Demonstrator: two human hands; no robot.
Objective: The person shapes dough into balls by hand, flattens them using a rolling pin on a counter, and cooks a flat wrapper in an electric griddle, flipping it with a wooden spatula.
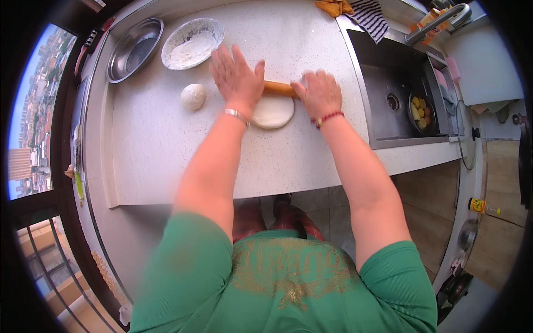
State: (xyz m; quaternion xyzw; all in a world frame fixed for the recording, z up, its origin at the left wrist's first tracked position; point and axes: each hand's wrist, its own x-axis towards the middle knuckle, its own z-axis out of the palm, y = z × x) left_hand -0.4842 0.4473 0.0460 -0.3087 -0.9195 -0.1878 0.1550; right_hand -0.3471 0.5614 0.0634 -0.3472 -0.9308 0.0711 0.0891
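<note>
A wooden rolling pin (281, 88) lies crosswise over the far part of a flattened round of white dough (272, 112). My left hand (238, 79) bears down on the pin's left end with its fingers stretched forward. At the right end, my right hand (321, 93) rests over the pin, its fingers slightly blurred. Both palms hide the ends of the pin. To the left of my left hand sits a ball of dough (193, 97). Beyond it is a white bowl of flour (166, 56), dusted around the inside.
A steel basin (155, 31) stands at the counter's far left. On the right is a sink (374, 79) with a bowl of cut yellow pieces (420, 112) inside. A striped cloth (369, 18) hangs at its far edge, near a faucet (437, 25). A knife (83, 52) lies by the window.
</note>
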